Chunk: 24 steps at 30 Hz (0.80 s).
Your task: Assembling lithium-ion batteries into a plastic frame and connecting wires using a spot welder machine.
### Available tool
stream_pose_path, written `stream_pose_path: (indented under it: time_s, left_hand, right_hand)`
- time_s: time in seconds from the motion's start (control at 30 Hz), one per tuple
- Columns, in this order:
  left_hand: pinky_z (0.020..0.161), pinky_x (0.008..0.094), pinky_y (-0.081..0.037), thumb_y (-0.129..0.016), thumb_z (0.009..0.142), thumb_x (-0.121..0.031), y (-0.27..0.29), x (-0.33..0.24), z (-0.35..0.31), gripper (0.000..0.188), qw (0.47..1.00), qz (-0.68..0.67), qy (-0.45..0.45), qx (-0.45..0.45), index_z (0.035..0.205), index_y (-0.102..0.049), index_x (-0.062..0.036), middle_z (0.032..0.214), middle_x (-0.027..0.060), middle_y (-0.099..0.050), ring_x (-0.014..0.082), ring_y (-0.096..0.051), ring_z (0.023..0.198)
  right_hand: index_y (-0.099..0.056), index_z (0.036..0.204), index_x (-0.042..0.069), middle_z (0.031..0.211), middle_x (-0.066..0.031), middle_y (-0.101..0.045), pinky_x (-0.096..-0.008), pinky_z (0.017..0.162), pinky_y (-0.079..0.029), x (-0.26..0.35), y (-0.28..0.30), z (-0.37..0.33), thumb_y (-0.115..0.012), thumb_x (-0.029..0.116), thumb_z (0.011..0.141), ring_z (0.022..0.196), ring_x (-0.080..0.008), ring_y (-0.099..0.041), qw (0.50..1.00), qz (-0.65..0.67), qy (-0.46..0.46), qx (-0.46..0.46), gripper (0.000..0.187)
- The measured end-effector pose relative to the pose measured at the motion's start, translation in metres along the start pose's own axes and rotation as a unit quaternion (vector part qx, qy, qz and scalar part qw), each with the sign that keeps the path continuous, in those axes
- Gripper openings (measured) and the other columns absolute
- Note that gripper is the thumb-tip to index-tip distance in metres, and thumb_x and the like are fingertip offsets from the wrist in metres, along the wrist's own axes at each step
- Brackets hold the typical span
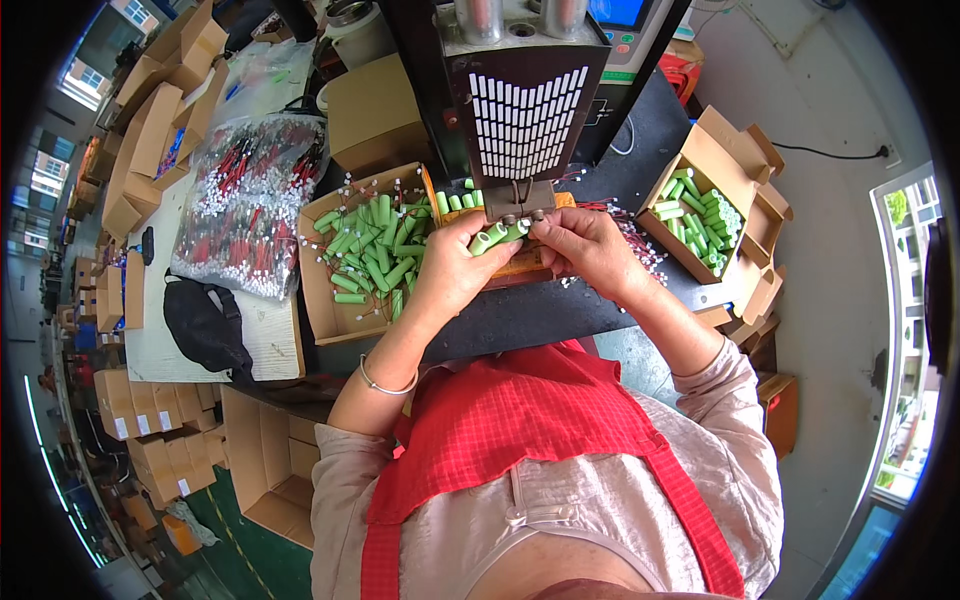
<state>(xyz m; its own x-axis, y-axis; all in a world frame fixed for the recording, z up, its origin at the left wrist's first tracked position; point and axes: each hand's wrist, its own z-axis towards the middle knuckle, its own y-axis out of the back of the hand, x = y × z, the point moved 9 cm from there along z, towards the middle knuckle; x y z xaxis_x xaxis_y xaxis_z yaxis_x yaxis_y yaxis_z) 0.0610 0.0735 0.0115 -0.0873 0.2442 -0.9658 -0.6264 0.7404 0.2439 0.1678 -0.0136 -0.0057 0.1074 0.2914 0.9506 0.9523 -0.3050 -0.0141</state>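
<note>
Under the head of a dark bench machine (525, 115), probably a spot welder, both my hands work close together. My left hand (455, 265) is closed around several green battery cells (481, 243), their pale ends turned toward me. Beside it, my right hand (590, 245) is pinched at the right end of these cells, just below the two metal tips (524, 216). What lies between its fingertips is too small or hidden to tell. More green cells (458, 201) stand in a row behind my left hand.
Left of my hands, an open cardboard box (330, 325) holds loose green cells with wires. A smaller carton (697, 255) of cells stands at right. Wired connectors (640, 245) lie between. Farther left are bagged wire leads (245, 205) and a black pouch (205, 325).
</note>
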Motion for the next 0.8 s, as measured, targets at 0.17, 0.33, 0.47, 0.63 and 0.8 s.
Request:
stream_pose_path:
  time_s: [0.17,0.33,0.47,0.63,0.8]
  left_hand:
    - [0.061,0.0264,-0.047,-0.066,0.075,-0.005,0.001,-0.012,-0.002,0.023,0.996,0.067,-0.023,-0.047,0.097,-0.062,-0.0028,0.076,0.0104,-0.065,0.0127,-0.060,0.065]
    - [0.059,0.0275,-0.047,-0.065,0.076,-0.006,0.000,-0.011,0.000,0.022,0.995,0.081,-0.021,-0.057,0.097,-0.062,-0.0037,0.074,0.0113,-0.064,0.0148,-0.062,0.063]
    - [0.058,0.0284,-0.047,-0.064,0.076,-0.006,-0.001,-0.003,0.000,0.020,0.993,0.110,-0.002,-0.053,0.096,-0.062,-0.0041,0.072,0.0121,-0.064,0.0156,-0.062,0.062]
    - [0.058,0.0260,-0.046,-0.065,0.077,-0.007,-0.003,0.000,-0.001,0.021,0.997,0.072,0.015,-0.040,0.097,-0.063,-0.0057,0.071,0.0091,-0.064,0.0085,-0.057,0.062]
    - [0.059,0.0214,-0.044,-0.065,0.080,-0.013,0.038,0.013,-0.009,0.025,0.989,0.041,0.094,-0.108,0.103,-0.063,-0.0041,0.074,-0.0021,-0.061,0.0058,-0.051,0.064]
  right_hand:
    - [-0.058,0.082,0.004,0.064,0.0006,-0.055,-0.0188,0.050,-0.043,0.005,0.000,0.002,-0.054,0.027,0.090,0.054,-0.0049,-0.050,1.000,-0.024,0.004,-0.005,0.025]
    - [-0.058,0.079,0.004,0.063,0.0004,-0.055,-0.0186,0.049,-0.042,0.006,0.000,0.006,-0.054,0.026,0.089,0.053,-0.0051,-0.050,0.999,-0.045,0.003,-0.005,0.025]
    - [-0.059,0.078,0.003,0.062,0.0000,-0.054,-0.0197,0.048,-0.041,0.004,-0.001,0.006,-0.055,0.024,0.089,0.052,-0.0058,-0.050,0.998,-0.050,0.022,-0.013,0.024]
    - [-0.059,0.077,0.002,0.061,-0.0004,-0.055,-0.0210,0.049,-0.042,0.010,-0.003,0.002,-0.053,0.023,0.090,0.054,-0.0060,-0.051,0.996,-0.073,0.053,-0.016,0.025]
    - [-0.061,0.098,0.000,0.081,-0.0049,-0.063,-0.0214,0.060,-0.049,0.025,0.042,-0.011,-0.053,0.021,0.090,0.069,-0.0080,-0.059,0.985,-0.082,0.131,-0.076,0.024]
